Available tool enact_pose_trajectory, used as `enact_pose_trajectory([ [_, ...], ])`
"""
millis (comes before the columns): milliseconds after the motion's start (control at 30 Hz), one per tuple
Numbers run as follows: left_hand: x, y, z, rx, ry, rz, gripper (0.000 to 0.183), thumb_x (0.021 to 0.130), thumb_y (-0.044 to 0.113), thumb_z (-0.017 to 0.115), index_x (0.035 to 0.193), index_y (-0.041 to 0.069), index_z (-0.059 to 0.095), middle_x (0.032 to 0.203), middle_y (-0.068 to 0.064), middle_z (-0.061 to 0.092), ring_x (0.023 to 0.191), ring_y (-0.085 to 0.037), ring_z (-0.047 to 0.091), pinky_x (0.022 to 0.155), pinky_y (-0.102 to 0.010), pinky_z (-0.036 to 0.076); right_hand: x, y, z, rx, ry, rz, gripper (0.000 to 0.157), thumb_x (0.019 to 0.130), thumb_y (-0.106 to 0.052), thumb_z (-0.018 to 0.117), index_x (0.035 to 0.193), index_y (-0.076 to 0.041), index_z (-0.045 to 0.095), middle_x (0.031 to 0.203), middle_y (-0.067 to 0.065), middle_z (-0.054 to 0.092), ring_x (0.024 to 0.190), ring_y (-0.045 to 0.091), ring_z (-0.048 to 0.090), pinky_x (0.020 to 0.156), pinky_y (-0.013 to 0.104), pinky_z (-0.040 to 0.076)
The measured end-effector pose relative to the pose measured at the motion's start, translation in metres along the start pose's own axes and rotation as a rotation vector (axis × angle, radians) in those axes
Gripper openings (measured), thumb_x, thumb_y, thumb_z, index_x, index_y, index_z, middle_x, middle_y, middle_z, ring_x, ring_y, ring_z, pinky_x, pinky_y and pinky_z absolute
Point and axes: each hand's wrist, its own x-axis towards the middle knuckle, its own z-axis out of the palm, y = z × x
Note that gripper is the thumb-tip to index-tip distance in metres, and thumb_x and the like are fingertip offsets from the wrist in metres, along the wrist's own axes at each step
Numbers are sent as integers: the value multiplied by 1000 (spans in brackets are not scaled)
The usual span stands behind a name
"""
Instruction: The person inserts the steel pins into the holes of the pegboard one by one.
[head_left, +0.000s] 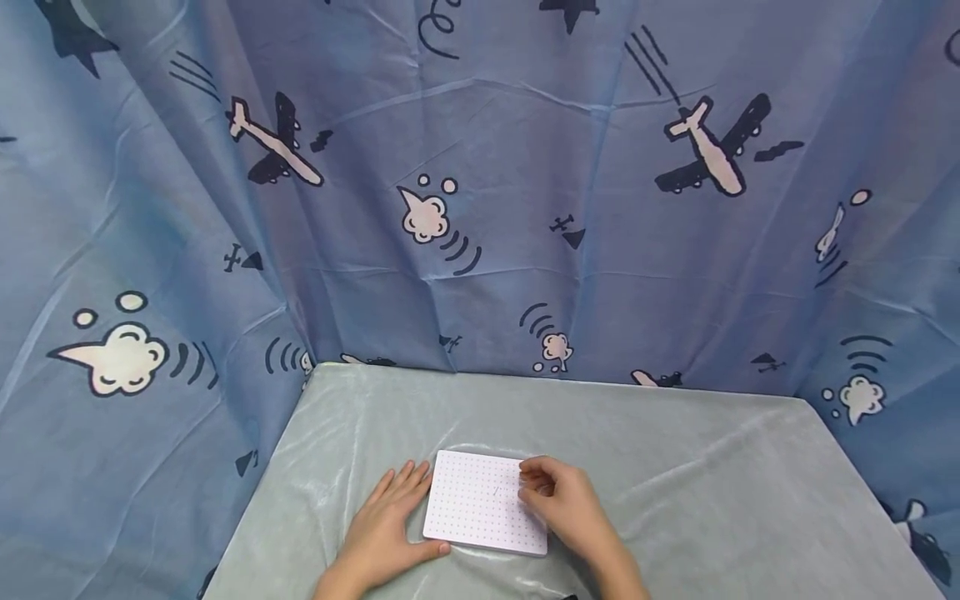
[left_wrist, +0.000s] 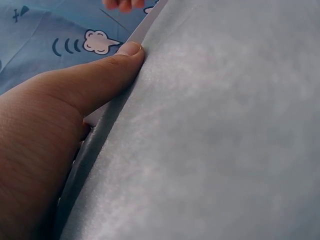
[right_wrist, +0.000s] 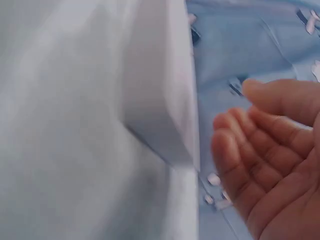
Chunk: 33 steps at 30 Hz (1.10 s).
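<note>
A white rectangular board (head_left: 480, 504) with a grid of small dots lies on the grey cloth. From its top stands a thin dark needle-like stick (left_wrist: 115, 21), which appears in the head view as a short dark line right of the board's middle. My left hand (head_left: 384, 525) is spread flat at the board's left side, its thumb (left_wrist: 112, 70) against the near edge. Over the board's right edge hovers my right hand (head_left: 566, 504), fingers loosely bent. The right wrist view shows nothing between its thumb (right_wrist: 280, 97) and fingers (right_wrist: 227, 150).
Grey plush cloth (head_left: 720, 500) covers the table around the board. Behind and at both sides hangs a blue curtain (head_left: 510, 167) printed with planes and clouds. A small dark object (head_left: 571, 597) shows at the bottom edge of the head view.
</note>
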Motion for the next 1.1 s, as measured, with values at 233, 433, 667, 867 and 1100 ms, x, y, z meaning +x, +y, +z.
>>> enact_pose_trajectory([
  [233, -3, 0, 0, 3, -12, -18, 115, 78, 91, 71, 162, 14, 55, 173, 2, 43, 164, -22, 29, 134, -32, 4, -7, 14, -45, -206, 79, 108, 24, 88, -4, 87, 111, 0, 79, 88, -4, 69, 79, 10, 62, 73, 28, 57],
  [433, -5, -2, -3, 14, -6, -22, 114, 78, 90, 73, 162, 14, 56, 172, 2, 45, 164, -22, 31, 134, -32, 5, -11, 33, -64, -318, 48, 182, 15, 90, -11, 86, 99, -4, 77, 82, -5, 66, 77, 13, 60, 71, 35, 55],
  [667, 0, 0, -1, -3, -10, -13, 113, 78, 87, 75, 162, 14, 56, 172, 3, 43, 164, -20, 29, 134, -33, 5, -11, 40, -68, -369, 12, 231, 18, 88, -12, 87, 82, -10, 70, 71, -3, 59, 67, 15, 54, 63, 34, 47],
  [867, 0, 1, 3, -9, -13, -31, 115, 77, 90, 73, 163, 15, 55, 173, 6, 41, 164, -17, 26, 134, -29, 2, -10, 38, -67, -421, -13, 249, 28, 88, -9, 84, 71, -13, 62, 65, -3, 54, 60, 17, 50, 58, 33, 43],
  [1100, -1, -1, 0, 27, 18, 9, 114, 78, 89, 73, 162, 14, 56, 172, 2, 45, 163, -21, 32, 135, -34, 8, -12, 37, -56, -439, 17, 251, 37, 88, -7, 79, 60, -14, 56, 55, -4, 49, 51, 16, 45, 50, 30, 36],
])
